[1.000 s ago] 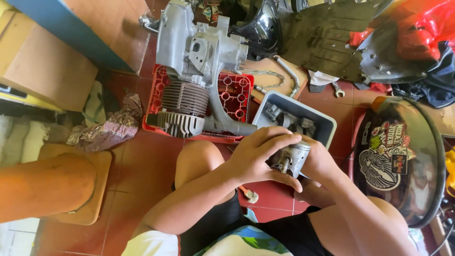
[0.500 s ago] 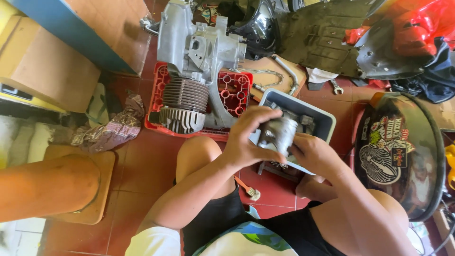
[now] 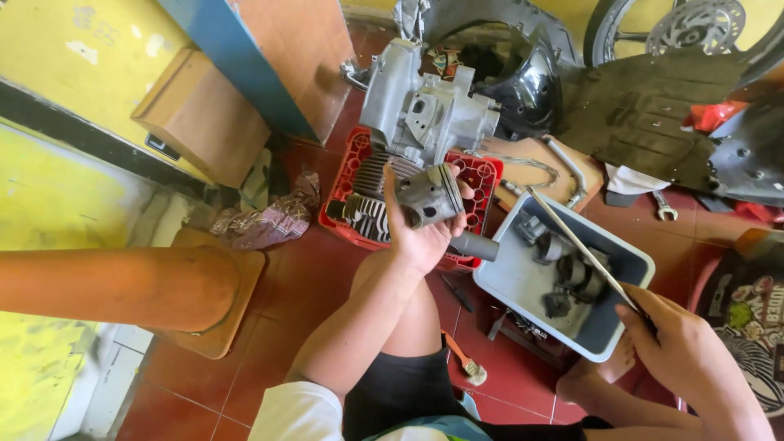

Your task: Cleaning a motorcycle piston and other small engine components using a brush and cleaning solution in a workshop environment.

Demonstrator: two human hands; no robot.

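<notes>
My left hand (image 3: 420,233) is raised and grips a grey metal piston (image 3: 429,196), held on its side in front of the engine. My right hand (image 3: 678,343) at the lower right holds a long thin flat metal blade (image 3: 576,245) that slants up and left over a grey plastic tub (image 3: 510,282). The tub holds several dark metal parts (image 3: 572,282). Behind the piston, a silver engine block (image 3: 425,110) with a finned cylinder (image 3: 371,184) rests on a red plastic crate (image 3: 469,175).
A small brush (image 3: 465,359) lies on the red tiled floor by my knee. A wrench (image 3: 663,208), a bent tube (image 3: 567,167), black scooter body panels (image 3: 645,106) and a wheel (image 3: 694,20) lie at the back. An orange post (image 3: 106,286) on a wooden base stands left, with a crumpled rag (image 3: 265,220) nearby.
Both hands were together on the piston over the tub. Now my left hand has lifted it up toward the engine, and my right hand has drawn away to the right with the blade.
</notes>
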